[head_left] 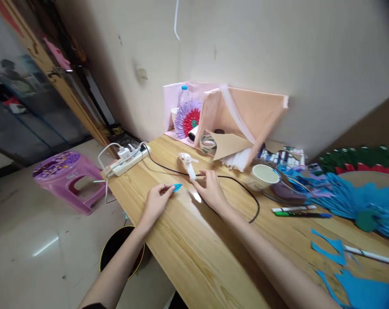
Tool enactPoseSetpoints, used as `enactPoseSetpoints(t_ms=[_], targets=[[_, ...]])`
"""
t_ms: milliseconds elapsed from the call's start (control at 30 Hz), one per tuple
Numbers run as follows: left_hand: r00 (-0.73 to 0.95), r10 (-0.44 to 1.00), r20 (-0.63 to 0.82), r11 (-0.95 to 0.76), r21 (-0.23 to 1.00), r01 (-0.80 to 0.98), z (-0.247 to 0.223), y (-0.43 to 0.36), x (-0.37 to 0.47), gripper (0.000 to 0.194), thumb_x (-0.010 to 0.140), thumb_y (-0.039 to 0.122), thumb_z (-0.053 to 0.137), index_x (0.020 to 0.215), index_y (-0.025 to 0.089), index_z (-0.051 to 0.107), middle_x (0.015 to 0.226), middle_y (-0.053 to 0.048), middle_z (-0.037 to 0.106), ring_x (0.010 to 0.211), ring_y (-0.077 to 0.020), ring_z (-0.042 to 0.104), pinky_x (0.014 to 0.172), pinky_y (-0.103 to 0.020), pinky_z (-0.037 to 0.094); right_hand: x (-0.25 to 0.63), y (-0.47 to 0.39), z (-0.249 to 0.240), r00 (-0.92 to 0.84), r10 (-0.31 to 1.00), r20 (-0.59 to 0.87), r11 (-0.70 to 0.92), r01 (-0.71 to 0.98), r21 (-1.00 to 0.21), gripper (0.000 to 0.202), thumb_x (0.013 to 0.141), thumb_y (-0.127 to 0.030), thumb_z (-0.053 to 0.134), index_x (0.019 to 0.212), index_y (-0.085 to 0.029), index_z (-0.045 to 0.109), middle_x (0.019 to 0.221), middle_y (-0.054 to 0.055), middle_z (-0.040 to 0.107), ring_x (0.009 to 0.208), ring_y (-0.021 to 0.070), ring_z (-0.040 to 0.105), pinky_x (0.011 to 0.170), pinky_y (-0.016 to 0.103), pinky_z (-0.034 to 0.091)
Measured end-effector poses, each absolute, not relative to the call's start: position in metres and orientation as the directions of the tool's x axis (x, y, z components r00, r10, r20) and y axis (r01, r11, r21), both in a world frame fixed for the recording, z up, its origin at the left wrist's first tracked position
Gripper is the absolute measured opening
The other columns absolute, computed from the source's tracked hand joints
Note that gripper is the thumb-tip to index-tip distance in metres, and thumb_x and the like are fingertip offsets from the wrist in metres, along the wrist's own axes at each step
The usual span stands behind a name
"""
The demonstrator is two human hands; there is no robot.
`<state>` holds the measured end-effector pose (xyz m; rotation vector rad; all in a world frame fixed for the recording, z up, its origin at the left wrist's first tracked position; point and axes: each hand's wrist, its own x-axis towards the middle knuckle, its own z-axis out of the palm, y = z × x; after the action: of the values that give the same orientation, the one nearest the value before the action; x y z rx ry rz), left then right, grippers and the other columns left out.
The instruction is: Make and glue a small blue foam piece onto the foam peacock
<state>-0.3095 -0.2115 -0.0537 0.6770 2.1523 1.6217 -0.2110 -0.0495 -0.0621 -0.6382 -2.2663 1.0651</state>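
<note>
Between the fingertips of my left hand (157, 201) is a small folded blue paper piece (177, 187), held low over the wooden table near its left edge. My right hand (212, 191) reaches over the middle of the table, its fingers partly spread beside the handle of a white glue gun (188, 165). The fingertips are at or very near the handle; whether they touch it is unclear. A black cord (242, 182) runs behind the right hand.
A power strip (131, 160) lies on the left corner, with a pink stool (70, 180) beyond. A paper bowl (264, 176), markers (302, 214), blue paper scraps (368, 292) and blue paper craft (348, 199) are at right. A bin (103, 257) stands below.
</note>
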Motion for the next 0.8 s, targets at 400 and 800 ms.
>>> enactPoseSetpoints(t_ms=[400, 800], targets=[[-0.906, 0.420, 0.048, 0.253, 0.953, 0.168, -0.075, -0.221, -0.340, 0.027, 0.070, 0.037, 0.063, 0.078, 0.012, 0.068, 0.068, -0.008, 0.069, 0.062, -0.0175, 0.062, 0.060, -0.027, 0.048, -0.222, -0.058, -0.059, -0.879, 0.461, 0.124, 0.338, 0.045, -0.940, 0.032, 0.083, -0.044, 0.042, 0.074, -0.017, 0.057, 0.072, 0.003, 0.059, 0.068, 0.0161, 0.053, 0.063, 0.026, 0.041], [-0.904, 0.423, 0.057, 0.246, 0.953, 0.175, -0.076, -0.225, -0.334, 0.022, 0.070, 0.034, 0.063, 0.076, 0.014, 0.068, 0.072, -0.007, 0.070, 0.064, -0.0171, 0.064, 0.062, -0.027, 0.049, -0.181, -0.076, -0.054, -0.961, 0.276, 0.013, 0.289, 0.070, -0.955, 0.033, 0.083, -0.042, 0.042, 0.067, -0.017, 0.056, 0.073, 0.004, 0.058, 0.066, 0.0150, 0.050, 0.060, 0.025, 0.041]])
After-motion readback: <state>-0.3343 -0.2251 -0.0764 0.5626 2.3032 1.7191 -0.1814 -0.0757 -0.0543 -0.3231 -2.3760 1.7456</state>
